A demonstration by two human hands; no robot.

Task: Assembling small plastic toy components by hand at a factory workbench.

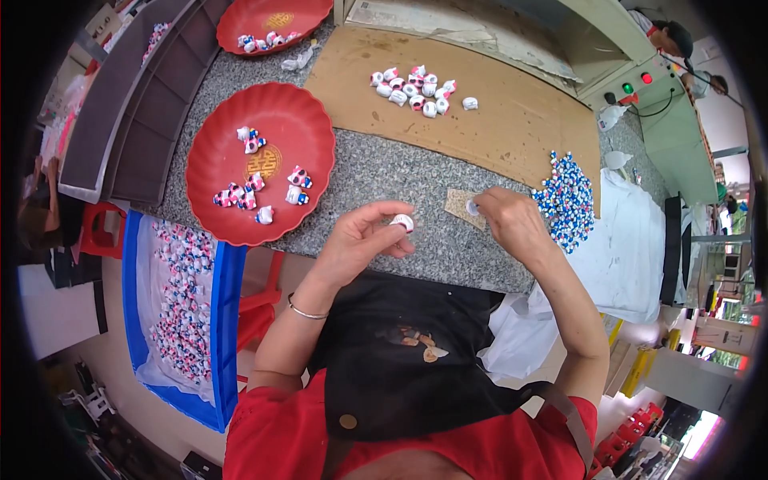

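Note:
Between the thumb and fingers of my left hand (360, 238) is a small white figurine head (402, 222) with a dark patch. My right hand (514, 222) is closed in a pinch over a small speckled tan pad (460, 205) on the granite worktop (384, 180). A small whitish piece (472, 209) shows at its fingertips, too small to name. Right of that hand lies a heap of tiny blue and white figurine parts (565, 200). Farther back, several white and pink figurine heads (416, 90) are grouped on a cardboard sheet (352, 84).
Left of my hands, a red scalloped tray (212, 152) carries several assembled figurines (240, 192); another red tray (312, 12) stands behind. Below left is a blue crate (230, 296) full of figurines. A grey-green machine (672, 136) with lit buttons and a white bottle (611, 118) are at right.

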